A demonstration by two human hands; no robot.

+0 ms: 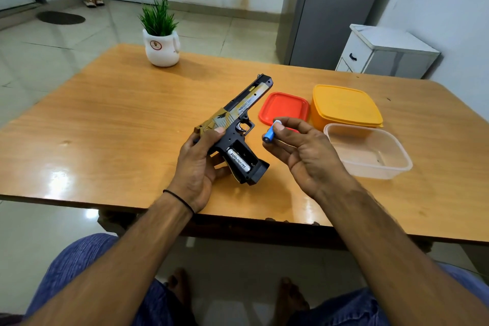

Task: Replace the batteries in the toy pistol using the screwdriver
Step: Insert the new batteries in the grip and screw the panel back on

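Observation:
The black and gold toy pistol (239, 111) is held above the wooden table (111, 119), barrel pointing away, with my left hand (198, 167) gripped around its rear and grip. Its battery compartment in the grip faces up with the cover off. One silver battery (239, 163) lies in the left slot; the slot beside it is bare. My right hand (299, 148) pinches a blue battery (270, 134) between thumb and fingertips, just right of the trigger guard. No screwdriver or compartment cover is visible.
A red lid (284, 106) lies flat behind my right hand. An orange lidded box (344, 106) and an uncovered clear plastic box (370, 151) stand at the right. A potted plant (161, 42) sits at the far edge. The table's near edge runs just under my wrists.

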